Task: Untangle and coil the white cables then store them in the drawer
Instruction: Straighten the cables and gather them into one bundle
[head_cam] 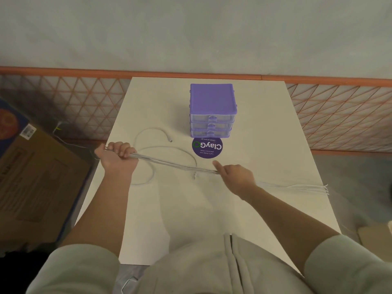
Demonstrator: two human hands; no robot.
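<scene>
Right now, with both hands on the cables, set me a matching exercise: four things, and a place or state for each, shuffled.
Things:
1. left hand
2. drawer unit
3. loose cable
4. sticker

Places or states:
A. lies looped on the table
B. purple disc in front of the drawers
C. grips one end of the bundle
D. stands at the far end, all drawers closed

Pairs: 1-C, 2-D, 3-A, 4-B

A makeshift indoor work corner, storeroom-like rather than a home

A plain white table stands against a bare grey wall; orange mesh fencing runs behind, and a cardboard box with a barcode label sits at left.
</scene>
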